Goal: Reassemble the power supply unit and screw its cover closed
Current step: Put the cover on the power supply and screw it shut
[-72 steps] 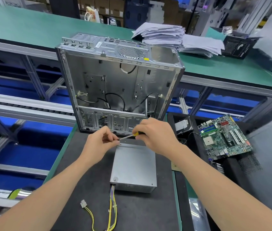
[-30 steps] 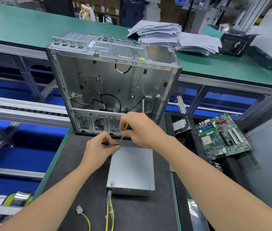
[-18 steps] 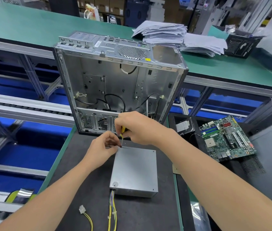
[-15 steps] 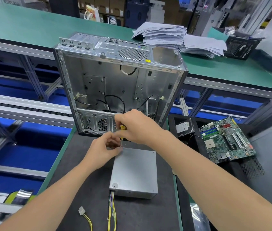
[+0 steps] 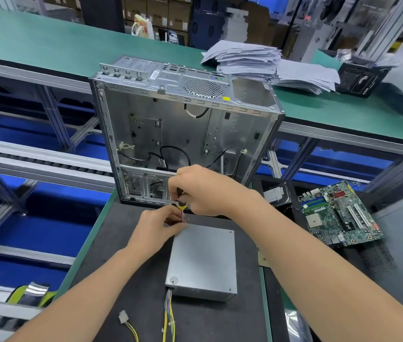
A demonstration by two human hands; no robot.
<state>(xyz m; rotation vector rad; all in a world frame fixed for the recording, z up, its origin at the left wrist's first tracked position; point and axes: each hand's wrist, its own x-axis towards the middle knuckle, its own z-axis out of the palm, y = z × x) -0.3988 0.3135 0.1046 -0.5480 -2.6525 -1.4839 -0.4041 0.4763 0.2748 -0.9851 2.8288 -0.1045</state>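
A grey metal power supply unit (image 5: 201, 260) lies flat on the black mat, cover on top, with yellow and coloured wires (image 5: 168, 317) trailing from its near side. My right hand (image 5: 202, 191) grips a small yellow-and-black screwdriver (image 5: 182, 208), held upright with its tip at the unit's far left corner. My left hand (image 5: 158, 228) sits at that same corner, fingers pinched around the driver's shaft near the tip. The screw itself is hidden by my fingers.
An empty open computer case (image 5: 183, 129) stands upright just behind the unit. A green motherboard (image 5: 338, 213) lies to the right, beside a grey side panel (image 5: 402, 255). Stacked papers (image 5: 269, 62) rest on the green bench behind. A loose white connector (image 5: 122, 317) lies near left.
My right hand has swung the screwdriver from nearly level to upright over the unit's far left corner. My left hand stayed at that corner, steadying the tip.
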